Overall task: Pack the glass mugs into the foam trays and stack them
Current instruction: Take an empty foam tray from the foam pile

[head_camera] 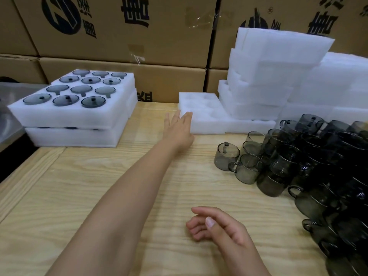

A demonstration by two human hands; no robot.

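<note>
The smoky grey glass mugs (310,166) lie heaped at 3 to 4 o'clock on the tabletop (139,196), round-walled and translucent with loop handles, some on their sides, some upright; the nearest few stand loose at the pile's left edge. At 12 to 1 o'clock an empty foam tray (201,114) of soft white foam lies flat, its round pockets shallow and hard to make out, its left edge facing open wood. The left hand (180,126) stretches out on a long bare forearm to that edge, fingers spread wide and flat, fingertips touching or just over the tray's near left corner; it grips nothing. The right hand (217,226) hovers low at 5 o'clock, fingers loosely curled and empty, well apart from the mugs.

At 10 o'clock two filled foam trays (75,116) sit stacked, the top one showing twelve grey glass circles in its pockets, some with small knobs. Behind the empty tray, from 1 to 3 o'clock, more white foam blocks (278,72) are piled unevenly, edges offset. Printed cardboard boxes (127,36) wall the far side.

The pale, grained wooden tabletop is bare through its middle and near left, giving wide room between the stack, the empty tray and the mug pile.
</note>
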